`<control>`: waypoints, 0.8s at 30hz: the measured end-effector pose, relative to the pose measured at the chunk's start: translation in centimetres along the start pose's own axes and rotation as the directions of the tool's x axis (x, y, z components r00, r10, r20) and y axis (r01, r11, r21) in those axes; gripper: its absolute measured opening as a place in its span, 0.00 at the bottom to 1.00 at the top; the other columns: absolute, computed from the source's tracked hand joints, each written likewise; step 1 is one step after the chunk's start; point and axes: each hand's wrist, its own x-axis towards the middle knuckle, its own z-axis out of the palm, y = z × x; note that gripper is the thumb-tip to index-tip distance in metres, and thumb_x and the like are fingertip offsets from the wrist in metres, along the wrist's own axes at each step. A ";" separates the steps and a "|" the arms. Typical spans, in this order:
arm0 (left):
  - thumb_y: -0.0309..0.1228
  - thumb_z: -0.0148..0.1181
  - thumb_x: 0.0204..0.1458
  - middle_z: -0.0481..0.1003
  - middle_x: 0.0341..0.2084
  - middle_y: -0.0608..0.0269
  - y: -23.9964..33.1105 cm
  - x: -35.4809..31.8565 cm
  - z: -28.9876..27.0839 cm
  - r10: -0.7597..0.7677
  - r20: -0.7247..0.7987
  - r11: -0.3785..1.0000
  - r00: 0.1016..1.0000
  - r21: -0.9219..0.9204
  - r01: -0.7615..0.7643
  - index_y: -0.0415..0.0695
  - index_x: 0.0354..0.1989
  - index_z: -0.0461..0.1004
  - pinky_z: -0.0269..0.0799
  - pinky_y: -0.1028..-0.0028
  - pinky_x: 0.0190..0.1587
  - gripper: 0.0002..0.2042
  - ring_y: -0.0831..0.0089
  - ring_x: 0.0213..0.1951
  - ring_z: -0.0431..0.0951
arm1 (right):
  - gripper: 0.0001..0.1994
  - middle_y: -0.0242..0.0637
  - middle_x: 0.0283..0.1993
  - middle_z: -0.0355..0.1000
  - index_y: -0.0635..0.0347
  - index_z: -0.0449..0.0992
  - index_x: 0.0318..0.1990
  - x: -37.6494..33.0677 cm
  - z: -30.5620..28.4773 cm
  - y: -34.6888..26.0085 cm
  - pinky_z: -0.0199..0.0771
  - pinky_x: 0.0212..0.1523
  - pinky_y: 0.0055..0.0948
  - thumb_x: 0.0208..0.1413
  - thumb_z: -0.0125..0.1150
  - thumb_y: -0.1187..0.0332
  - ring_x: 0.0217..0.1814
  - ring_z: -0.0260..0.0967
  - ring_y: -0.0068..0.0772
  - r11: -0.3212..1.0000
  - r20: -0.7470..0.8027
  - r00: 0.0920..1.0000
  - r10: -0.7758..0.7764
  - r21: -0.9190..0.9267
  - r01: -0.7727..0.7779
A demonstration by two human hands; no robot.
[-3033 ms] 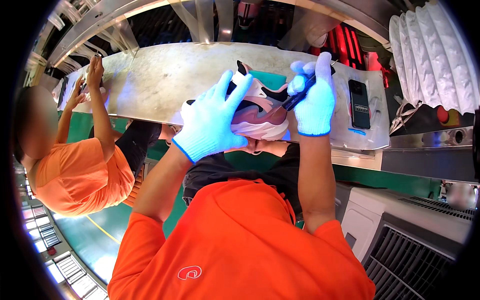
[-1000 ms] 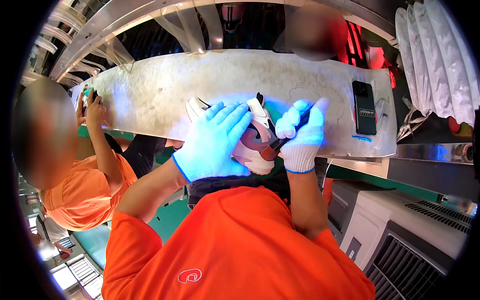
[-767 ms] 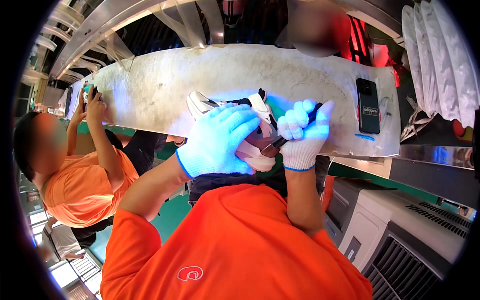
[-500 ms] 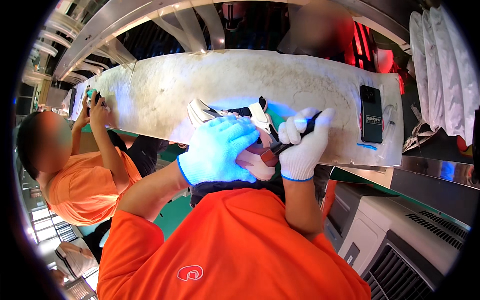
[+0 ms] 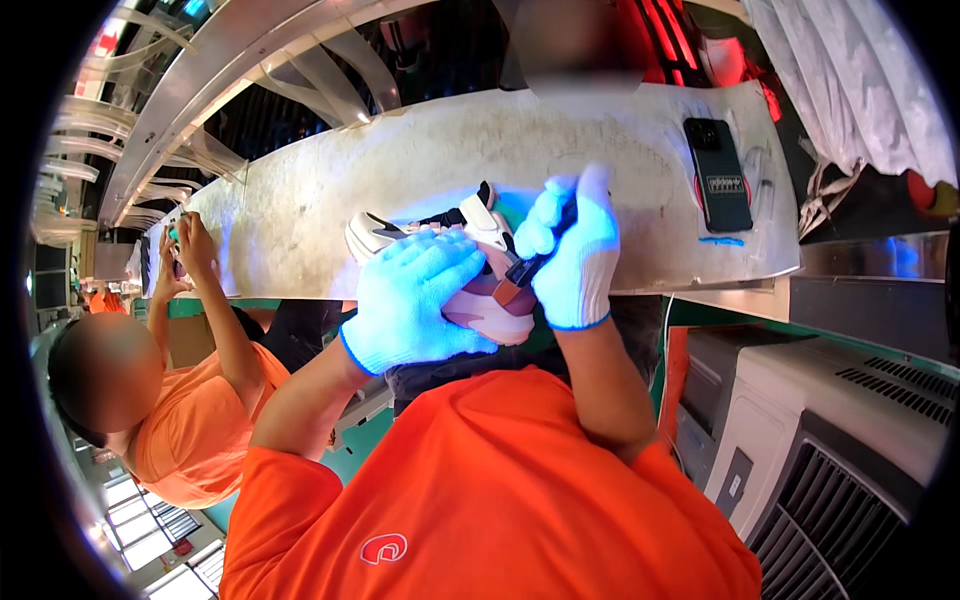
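Observation:
A white and black shoe with pinkish-grey parts (image 5: 497,318) lies on its side at the table's near edge, its toe pointing to the far left. My left hand (image 5: 415,300), in a white knitted glove lit blue, is laid over the shoe's side and grips it. In my gloved right hand (image 5: 580,258) the fingers are wrapped round a dark-handled tool with a flat reddish-brown end (image 5: 510,288). That end meets the shoe near its heel; whether it is a brush or a blade I cannot tell. The glove hides most of the handle.
A long, stained pale table (image 5: 300,210) runs across. At its right lie a black phone (image 5: 720,180) and a small blue strip (image 5: 722,241). A co-worker in orange (image 5: 215,420) handles something at the left. A grey machine (image 5: 780,430) stands at the lower right.
The view has shifted, so hands, shoe and phone sit further left in the picture. Blue light now falls on my right glove too. Both hands keep their hold.

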 end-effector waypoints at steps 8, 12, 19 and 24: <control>0.56 0.88 0.29 0.87 0.51 0.52 -0.3 -0.4 0.3 0.015 -0.025 1.000 1.000 -0.008 -0.016 0.43 0.51 0.88 0.84 0.53 0.58 0.40 0.50 0.54 0.89 | 0.28 0.31 0.24 0.71 0.53 0.77 0.43 0.3 -0.3 0.4 0.60 0.20 0.32 0.78 0.54 0.36 0.17 0.61 0.28 0.998 0.051 0.997 0.051 -0.049 -0.049; 0.56 0.88 0.29 0.87 0.50 0.52 -0.3 -0.7 0.9 0.031 -0.088 1.000 0.996 0.001 -0.031 0.42 0.50 0.88 0.83 0.53 0.59 0.39 0.49 0.53 0.89 | 0.27 0.32 0.23 0.70 0.55 0.78 0.41 1.6 -1.7 -1.3 0.61 0.17 0.32 0.79 0.53 0.38 0.16 0.63 0.29 0.963 0.186 0.946 0.265 -0.101 -0.250; 0.52 0.88 0.28 0.87 0.49 0.55 0.1 -0.2 0.1 -0.002 -0.064 1.000 0.998 -0.026 0.000 0.43 0.51 0.87 0.84 0.53 0.57 0.39 0.51 0.51 0.89 | 0.23 0.30 0.25 0.72 0.52 0.79 0.40 2.5 -2.7 -3.6 0.66 0.20 0.32 0.78 0.58 0.41 0.19 0.66 0.29 0.990 0.028 0.992 0.125 0.061 -0.127; 0.62 0.88 0.27 0.87 0.52 0.50 -0.4 -0.7 0.5 0.002 -0.034 1.000 0.999 -0.025 -0.003 0.42 0.54 0.88 0.83 0.53 0.59 0.45 0.49 0.54 0.89 | 0.22 0.33 0.24 0.70 0.56 0.76 0.44 0.5 0.0 0.0 0.64 0.19 0.33 0.77 0.62 0.44 0.17 0.62 0.29 0.999 -0.018 0.999 0.048 0.016 -0.048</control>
